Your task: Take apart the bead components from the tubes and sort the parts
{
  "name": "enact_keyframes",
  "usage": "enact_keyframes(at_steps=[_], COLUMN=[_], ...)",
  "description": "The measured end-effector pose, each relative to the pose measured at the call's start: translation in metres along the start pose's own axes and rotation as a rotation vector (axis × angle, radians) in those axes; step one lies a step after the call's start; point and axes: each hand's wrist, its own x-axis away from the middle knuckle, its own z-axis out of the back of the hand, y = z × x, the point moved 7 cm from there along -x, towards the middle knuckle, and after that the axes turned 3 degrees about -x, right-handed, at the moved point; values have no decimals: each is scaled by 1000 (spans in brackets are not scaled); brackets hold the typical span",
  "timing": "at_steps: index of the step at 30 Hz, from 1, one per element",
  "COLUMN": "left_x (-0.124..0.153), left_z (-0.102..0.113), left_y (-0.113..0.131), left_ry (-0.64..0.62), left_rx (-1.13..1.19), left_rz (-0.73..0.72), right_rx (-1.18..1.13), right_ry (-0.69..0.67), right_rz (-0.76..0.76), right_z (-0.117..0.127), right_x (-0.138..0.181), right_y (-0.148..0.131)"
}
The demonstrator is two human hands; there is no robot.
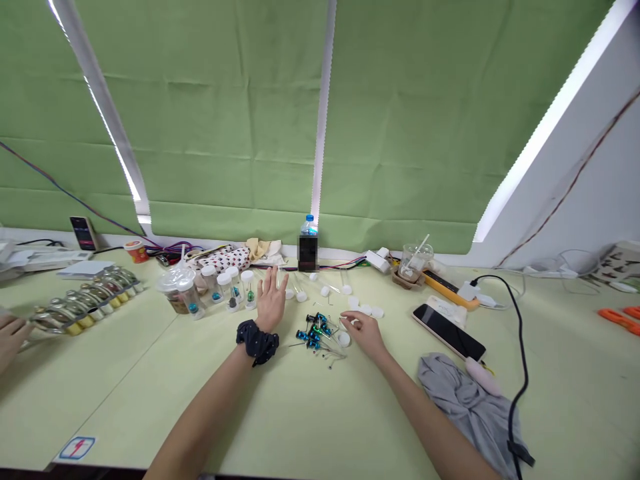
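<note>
My left hand (271, 301), with a dark scrunchie (257, 342) on the wrist, has its fingers spread beside a row of clear tubes with white caps (249, 293). Small blue, green or dark pieces are inside those tubes. My right hand (365, 333) has thumb and forefinger pinched together; whatever they hold is too small to make out. Just left of it lies a loose white cap (343, 339). Between my hands is a heap of shiny blue and green pieces with thin metal stems (315, 332). Beyond it lie clear tubes (299, 293) and more white caps (366, 309).
A black phone (449, 331), grey cloth (465, 407) and black cable (523, 347) lie to the right. A clear cup (417, 261) and water bottle (309, 227) stand behind. At far left, another person's hand (13, 339) touches a row of metallic pieces (90, 300).
</note>
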Motion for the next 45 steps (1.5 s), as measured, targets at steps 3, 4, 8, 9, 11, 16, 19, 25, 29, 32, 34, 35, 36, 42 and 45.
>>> enact_keyframes(at_steps=[3, 4, 8, 9, 11, 16, 19, 25, 29, 32, 34, 35, 36, 42, 45], left_x=[4, 6, 13, 15, 18, 22, 22, 22, 24, 29, 34, 38, 42, 71, 79], left_z=[26, 34, 45, 44, 40, 27, 18, 24, 37, 42, 40, 38, 35, 16, 6], left_y=[-12, -19, -43, -46, -49, -52, -55, -46, -16, 14, 31, 39, 49, 93, 97], left_ry=[99, 135, 187, 184, 180, 159, 145, 258, 198, 83, -25, -85, -141, -428, -541], left_rx=[-57, -68, -94, -99, -105, -106, -81, 46, 106, 142, 123, 108, 92, 194, 311], left_rz=[110, 167, 323, 331, 330, 282, 231, 116, -34, -170, -196, -207, -225, -288, -235], right_rx=[245, 317, 461, 471, 492, 538, 492, 523, 621, 628, 565, 501, 412, 14, 136], right_ry=[16, -1, -162, -200, -241, -168, -148, -264, -210, -83, 8, 36, 50, -122, 21], right_rz=[43, 26, -63, -77, -96, -108, -38, -16, -155, -156, -73, -19, 37, 11, 12], right_z=[18, 23, 33, 35, 39, 50, 41, 9, 28, 46, 48, 44, 38, -19, -20], right_x=[-5, -6, -7, -7, -7, -10, -8, -1, -7, -12, -13, -12, -10, 5, 9], right_y=[0, 1, 10, 13, 20, 25, 10, 0, 25, 29, 15, 5, -7, -49, -54])
